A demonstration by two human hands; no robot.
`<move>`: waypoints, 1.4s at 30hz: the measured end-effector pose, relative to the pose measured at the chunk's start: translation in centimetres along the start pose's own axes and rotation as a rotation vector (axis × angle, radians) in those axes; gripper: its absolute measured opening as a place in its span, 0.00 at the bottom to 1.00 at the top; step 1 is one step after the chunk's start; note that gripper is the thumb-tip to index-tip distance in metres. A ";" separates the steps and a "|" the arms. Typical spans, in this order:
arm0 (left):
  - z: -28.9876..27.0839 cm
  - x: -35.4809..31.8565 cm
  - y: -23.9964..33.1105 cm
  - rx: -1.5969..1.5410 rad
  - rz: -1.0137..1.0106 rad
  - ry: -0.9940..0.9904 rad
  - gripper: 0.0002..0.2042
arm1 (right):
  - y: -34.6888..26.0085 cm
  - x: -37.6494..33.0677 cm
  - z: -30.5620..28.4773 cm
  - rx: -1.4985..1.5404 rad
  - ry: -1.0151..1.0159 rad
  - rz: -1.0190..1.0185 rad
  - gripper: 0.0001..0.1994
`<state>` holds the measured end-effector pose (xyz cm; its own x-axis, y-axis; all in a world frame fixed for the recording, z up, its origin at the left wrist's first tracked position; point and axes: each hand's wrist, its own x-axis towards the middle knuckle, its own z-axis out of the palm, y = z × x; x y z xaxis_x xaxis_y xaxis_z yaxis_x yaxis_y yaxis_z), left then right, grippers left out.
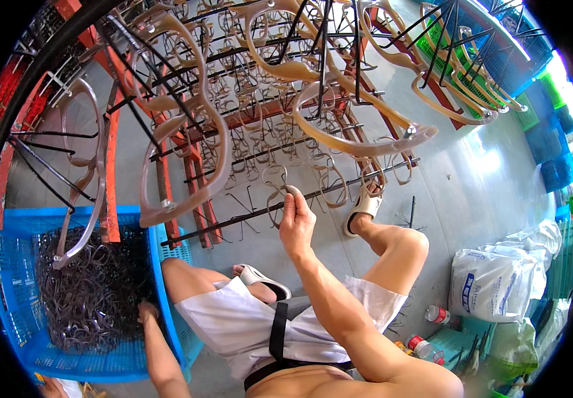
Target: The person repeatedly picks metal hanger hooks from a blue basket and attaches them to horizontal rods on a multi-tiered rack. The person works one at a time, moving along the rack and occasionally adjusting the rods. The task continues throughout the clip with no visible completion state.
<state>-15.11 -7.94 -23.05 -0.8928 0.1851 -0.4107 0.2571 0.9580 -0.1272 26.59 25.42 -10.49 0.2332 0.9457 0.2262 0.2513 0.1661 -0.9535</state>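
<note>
By a red rack (110, 199), a blue crate (9, 292) holds dark curved pieces (94, 292), a worker's left hand (147, 310) among them, grip hidden; the right hand (297, 225), at the rack, pinches a pale eyeglass frame (277, 190), probably best held lightly.

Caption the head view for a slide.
Right hand pinching a pale eyeglass frame, left hand in a blue crate of dark curved pieces.

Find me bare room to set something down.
Bare floor lies between the right knee and the white sacks, widening beyond them. Crowded: the racks, hung with pale frames, and the blue crate, heaped with dark pieces.
</note>
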 end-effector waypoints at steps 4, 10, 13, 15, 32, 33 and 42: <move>0.0 2.1 -0.1 -0.282 -0.125 -0.080 0.25 | 0.5 0.9 -1.0 -0.072 -0.029 -0.124 0.08; 0.1 4.5 -5.3 -0.579 -0.095 0.160 0.11 | 0.1 0.7 -0.7 -0.037 -0.063 -0.049 0.09; -6.9 -3.2 1.8 -0.329 0.340 0.073 0.03 | 1.1 2.3 -2.9 -0.051 -0.047 0.075 0.10; -11.0 -7.1 1.7 -0.972 0.260 -0.164 0.03 | 1.7 2.5 -2.8 0.137 -0.119 0.217 0.11; -16.1 -27.7 14.8 -1.958 0.567 -0.677 0.07 | -9.8 -9.0 1.0 0.451 -1.069 0.026 0.27; -15.4 -27.7 15.3 -1.911 0.670 -0.667 0.07 | -9.0 -8.6 0.6 0.481 -1.054 -0.011 0.28; -15.4 -29.5 19.5 -0.822 1.704 -0.239 0.08 | -5.8 -4.9 -4.7 0.271 -1.205 0.480 0.24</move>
<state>10.54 8.66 0.46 0.1630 0.9480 0.2732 0.4042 -0.3168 0.8581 28.41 18.50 -5.17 -0.7643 0.5570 -0.3249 0.1513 -0.3350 -0.9300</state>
